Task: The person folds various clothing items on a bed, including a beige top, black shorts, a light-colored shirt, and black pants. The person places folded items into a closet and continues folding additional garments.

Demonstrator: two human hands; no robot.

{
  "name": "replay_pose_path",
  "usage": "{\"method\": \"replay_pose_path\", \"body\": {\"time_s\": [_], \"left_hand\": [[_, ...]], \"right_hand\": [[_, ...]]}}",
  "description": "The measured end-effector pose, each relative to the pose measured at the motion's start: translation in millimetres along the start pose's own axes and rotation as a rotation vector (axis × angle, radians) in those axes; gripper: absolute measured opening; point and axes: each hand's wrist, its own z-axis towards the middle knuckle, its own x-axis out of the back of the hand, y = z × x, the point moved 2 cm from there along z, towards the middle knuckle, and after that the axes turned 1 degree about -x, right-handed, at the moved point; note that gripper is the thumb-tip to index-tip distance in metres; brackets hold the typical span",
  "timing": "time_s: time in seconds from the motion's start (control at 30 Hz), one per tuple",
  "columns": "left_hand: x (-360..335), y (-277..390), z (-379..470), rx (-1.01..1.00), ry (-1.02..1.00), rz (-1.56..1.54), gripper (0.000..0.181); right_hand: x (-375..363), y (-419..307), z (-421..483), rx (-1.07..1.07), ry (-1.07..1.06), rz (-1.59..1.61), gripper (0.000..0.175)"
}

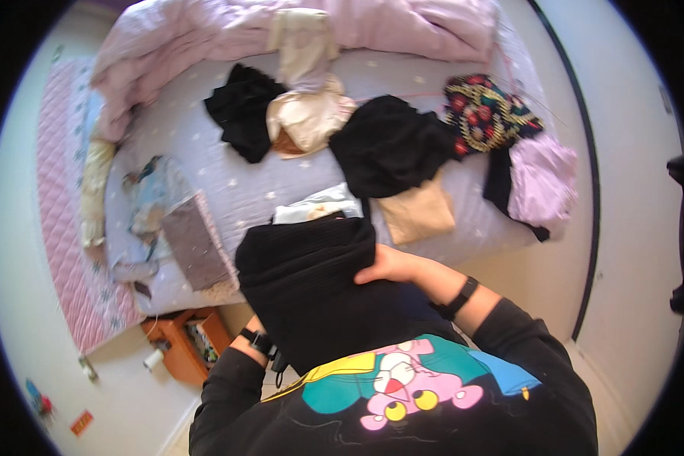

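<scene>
A folded black ribbed-knit garment [308, 268] is held up in front of my body, near the edge of the bed. My right hand [393, 264] grips its right side, thumb on top and the other fingers behind the cloth. On the left, my left hand [257, 326] reaches in beneath the garment and holds it from below; its fingers are hidden. Just beyond lies a pale printed garment [319, 204], partly covered by the black one. A folded beige garment [419, 212] and a crumpled black garment [396, 145] lie ahead of my right hand.
The bed [245, 188] has a star-patterned sheet. A pink quilt [387, 28] is bunched at its far side. Also there: cream garments [308, 114], another black garment [245, 111], a floral garment [484, 114], a lilac garment [541, 179], a grey-brown folded cloth [196, 245]. An orange wooden cabinet [176, 353] stands lower left.
</scene>
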Motion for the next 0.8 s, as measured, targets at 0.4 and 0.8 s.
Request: {"method": "replay_pose_path", "body": {"time_s": [0.4,0.8], "left_hand": [[-28,23,-22,0.018,-0.299,-0.202,0.080],[-17,53,10,0.267,-0.281,0.171,0.038]], "right_hand": [[1,21,3,-0.041,0.337,-0.062,0.068],[-14,20,-4,0.174,0.608,-0.077,0.078]]}}
